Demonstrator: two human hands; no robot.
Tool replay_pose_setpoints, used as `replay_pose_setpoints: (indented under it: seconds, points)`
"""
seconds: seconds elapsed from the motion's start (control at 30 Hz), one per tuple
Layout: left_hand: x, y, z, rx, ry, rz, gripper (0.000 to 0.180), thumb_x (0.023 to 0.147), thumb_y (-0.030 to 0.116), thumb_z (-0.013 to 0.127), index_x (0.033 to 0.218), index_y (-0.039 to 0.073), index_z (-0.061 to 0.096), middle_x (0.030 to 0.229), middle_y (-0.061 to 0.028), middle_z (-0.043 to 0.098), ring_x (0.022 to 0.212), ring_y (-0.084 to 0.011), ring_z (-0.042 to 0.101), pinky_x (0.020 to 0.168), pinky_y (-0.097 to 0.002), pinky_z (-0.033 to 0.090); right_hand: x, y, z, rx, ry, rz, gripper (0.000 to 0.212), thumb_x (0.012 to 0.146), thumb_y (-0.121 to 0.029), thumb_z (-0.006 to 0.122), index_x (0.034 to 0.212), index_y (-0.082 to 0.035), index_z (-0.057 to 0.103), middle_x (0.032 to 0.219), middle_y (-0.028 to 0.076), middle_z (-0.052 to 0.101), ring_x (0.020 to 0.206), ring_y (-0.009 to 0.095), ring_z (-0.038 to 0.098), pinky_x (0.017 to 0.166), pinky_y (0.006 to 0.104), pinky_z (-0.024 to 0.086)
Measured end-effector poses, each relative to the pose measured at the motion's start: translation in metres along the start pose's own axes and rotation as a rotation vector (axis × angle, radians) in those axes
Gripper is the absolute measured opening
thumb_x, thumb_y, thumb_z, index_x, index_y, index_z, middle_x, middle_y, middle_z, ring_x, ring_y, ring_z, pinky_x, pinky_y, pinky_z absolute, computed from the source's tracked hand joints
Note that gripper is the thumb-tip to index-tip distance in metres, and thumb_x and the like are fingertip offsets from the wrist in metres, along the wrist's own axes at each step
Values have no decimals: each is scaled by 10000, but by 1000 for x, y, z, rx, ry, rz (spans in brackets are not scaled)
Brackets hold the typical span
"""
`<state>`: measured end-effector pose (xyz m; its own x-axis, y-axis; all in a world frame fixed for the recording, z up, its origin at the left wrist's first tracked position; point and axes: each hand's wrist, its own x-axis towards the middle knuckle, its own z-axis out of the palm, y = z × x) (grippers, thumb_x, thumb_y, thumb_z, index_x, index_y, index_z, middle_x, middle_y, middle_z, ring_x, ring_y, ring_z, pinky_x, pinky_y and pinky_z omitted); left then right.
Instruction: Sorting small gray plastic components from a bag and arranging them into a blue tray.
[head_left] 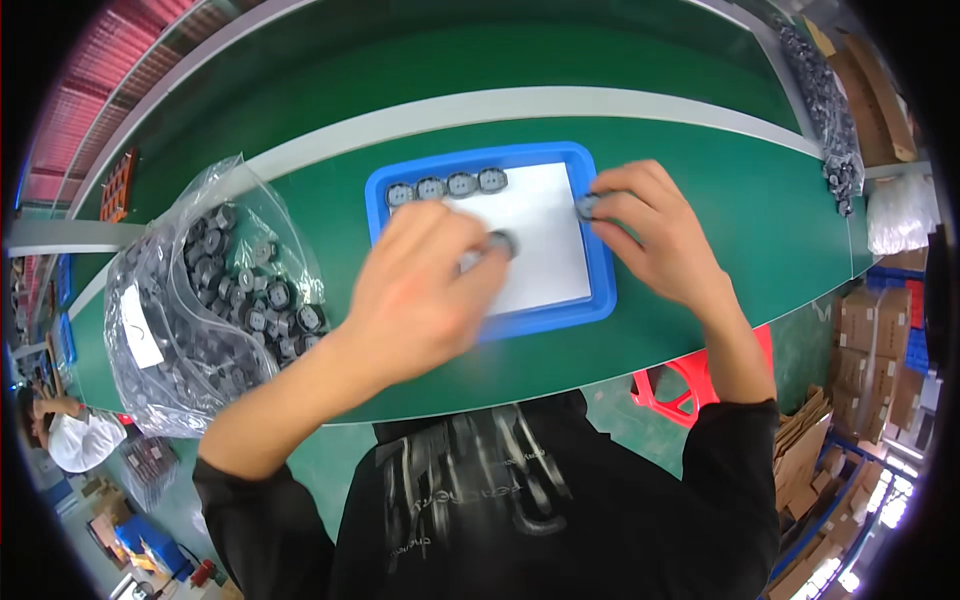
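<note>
Over the blue tray (603, 270), my left hand (425, 285) is closed, its fingertips on a small dark grey round plastic part (502, 243). Motion smears this hand a little. At the tray's right rim, my right hand (660, 235) pinches another grey round part (587, 206) between thumb and fingers. A white sheet (545, 265) lines the tray. Several similar parts (461, 184) stand in a row along the tray's far edge, starting from its left corner. My left hand hides the tray's lower left area.
On the green table (730, 200), a clear plastic bag (190, 300) full of the same grey parts lies open at the left. More dark parts (825, 100) are heaped at the far right. A red stool (680, 385) stands below the table edge. Another person (85, 435) is at far left.
</note>
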<state>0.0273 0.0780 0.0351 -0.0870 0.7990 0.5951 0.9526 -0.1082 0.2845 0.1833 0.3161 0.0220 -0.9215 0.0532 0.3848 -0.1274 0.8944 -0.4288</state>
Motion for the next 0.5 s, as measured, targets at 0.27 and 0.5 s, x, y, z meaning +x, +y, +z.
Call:
replay_pose_setpoints:
  seconds: [0.27, 0.5]
  points:
    - [17, -43, 78, 22, -129, 19, 117, 731, 38, 762, 835, 35, 709, 887, -74, 573, 883, -269, 558, 774, -393, 466, 16, 12, 33, -195, -40, -62, 67, 797, -54, 734, 858, -38, 710, 1181, 89, 619, 1235, 338, 505, 1028, 458, 452]
    - [30, -50, 84, 56, -54, 8, 69, 763, 58, 727, 728, 17, 684, 851, -86, 557, 901, -271, 537, 813, -388, 456, 25, 19, 39, -187, -14, -57, 48, 788, -44, 736, 835, -43, 726, 1263, 109, 600, 1283, 345, 470, 1053, 451, 444]
